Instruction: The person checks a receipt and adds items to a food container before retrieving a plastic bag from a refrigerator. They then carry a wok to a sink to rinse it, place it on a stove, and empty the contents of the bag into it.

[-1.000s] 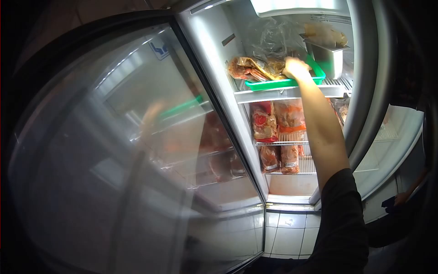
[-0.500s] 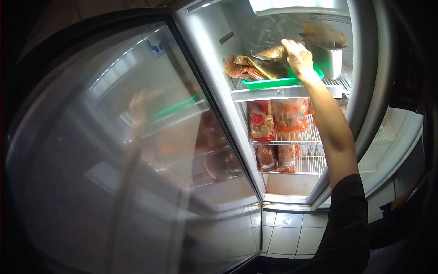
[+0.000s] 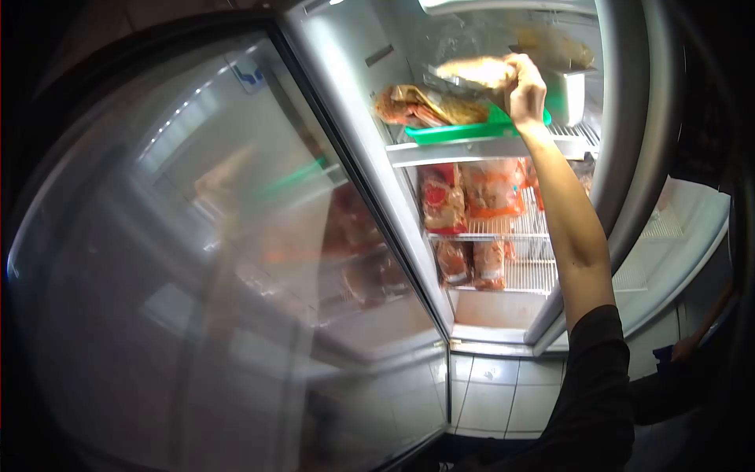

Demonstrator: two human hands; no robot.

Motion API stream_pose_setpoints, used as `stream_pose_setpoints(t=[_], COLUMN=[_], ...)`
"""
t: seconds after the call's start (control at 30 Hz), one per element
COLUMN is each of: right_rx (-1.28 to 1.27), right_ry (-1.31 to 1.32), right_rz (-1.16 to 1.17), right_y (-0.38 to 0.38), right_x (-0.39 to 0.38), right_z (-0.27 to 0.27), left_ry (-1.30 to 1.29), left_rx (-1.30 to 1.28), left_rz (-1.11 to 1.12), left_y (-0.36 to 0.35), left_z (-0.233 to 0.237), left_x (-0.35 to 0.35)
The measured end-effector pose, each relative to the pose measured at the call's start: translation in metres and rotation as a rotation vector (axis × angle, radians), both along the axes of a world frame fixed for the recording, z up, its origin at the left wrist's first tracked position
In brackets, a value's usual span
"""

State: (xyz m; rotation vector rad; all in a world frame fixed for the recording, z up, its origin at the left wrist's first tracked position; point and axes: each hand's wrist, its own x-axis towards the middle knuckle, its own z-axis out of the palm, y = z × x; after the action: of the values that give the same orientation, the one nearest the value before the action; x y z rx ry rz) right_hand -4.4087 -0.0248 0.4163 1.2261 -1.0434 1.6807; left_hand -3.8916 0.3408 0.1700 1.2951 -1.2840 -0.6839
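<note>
My right hand [image 3: 525, 88] is closed on a bagged food item [image 3: 476, 71], raised over the green tray [image 3: 448, 134] on the top shelf of the upright refrigerator. The bag looks pale and bright under the light, and its contents are hard to make out. Other plastic-wrapped food [image 3: 429, 106] lies in the tray, left of and below my hand. Behind my wrist, to the right, stands a metal container [image 3: 576, 98] with a bag in it. My left hand is out of the frame.
A glass door [image 3: 236, 259] stands open on the left. Lower wire shelves hold a red-and-clear bag [image 3: 443, 198], an orange bag [image 3: 494, 189] and smaller packs [image 3: 489, 263]. Tiled floor [image 3: 487, 393] lies below. Another person's hand [image 3: 686, 348] shows at the right edge.
My right hand has closed on the bagged item and lifted it slightly from the tray. The view has shifted a little, moving the refrigerator slightly up and left in the frame.
</note>
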Motion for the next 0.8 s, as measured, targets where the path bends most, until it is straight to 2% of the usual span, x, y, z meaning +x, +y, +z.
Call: stream_pose_setpoints(t=[0.03, 0.1, 0.17, 0.23, 0.27, 0.37, 0.43, 0.47, 0.53, 0.6, 0.67, 0.7, 0.73, 0.8], right_rx=[-0.105, -0.22, -0.385, -0.577, -0.532, -0.654, -0.589, -0.588, -0.488, -0.402, -0.385, -0.416, -0.352, -0.271], right_ry=[-0.119, -0.31, -0.389, -0.674, -0.751, -1.05, -1.038, -0.983, -1.046, -0.815, -0.709, -0.741, -0.679, -0.74], right_rz=[0.17, 0.046, 0.152, 0.759, 0.611, 1.107, 1.084, 1.197, 1.223, 1.663, 1.645, 1.422, 1.299, 1.202], right_y=[0.002, 0.01, 0.001, -0.022, -0.025, -0.002, -0.002, -0.008, 0.038, 0.121, 0.168, 0.185, 0.221, 0.285], right_x=[0.006, 0.019, 0.015, 0.005, 0.011, 0.036, 0.04, 0.034, 0.052, 0.085, 0.106, 0.112, 0.119, 0.13], right_z=[0.002, 0.004, 0.004, 0.004, 0.002, 0.014, 0.013, 0.007, 0.003, -0.012, -0.023, -0.033, -0.045, -0.087], left_ry=[-0.005, -0.016, -0.021, -0.022, -0.026, -0.046, -0.073, -0.092, -0.128, -0.18, -0.271, -0.346, -0.45, -0.771], left_rx=[-0.001, -0.004, -0.013, -0.023, -0.029, -0.065, -0.102, -0.125, -0.184, -0.28, -0.458, -0.58, -0.715, -0.981], left_rz=[0.001, -0.003, -0.015, -0.026, -0.033, -0.058, -0.076, -0.087, -0.122, -0.159, -0.198, -0.204, -0.19, -0.061], left_y=[0.002, 0.005, 0.006, 0.008, 0.009, 0.014, 0.017, 0.019, 0.017, 0.015, 0.01, 0.009, 0.007, -0.005], left_z=[-0.001, 0.0, 0.0, 0.0, 0.001, 0.001, 0.001, 0.002, 0.002, 0.001, -0.002, -0.006, -0.015, -0.032], left_x=[0.0, -0.001, -0.003, -0.003, -0.002, 0.001, 0.0, 0.0, -0.001, -0.004, -0.005, -0.005, -0.006, -0.007])
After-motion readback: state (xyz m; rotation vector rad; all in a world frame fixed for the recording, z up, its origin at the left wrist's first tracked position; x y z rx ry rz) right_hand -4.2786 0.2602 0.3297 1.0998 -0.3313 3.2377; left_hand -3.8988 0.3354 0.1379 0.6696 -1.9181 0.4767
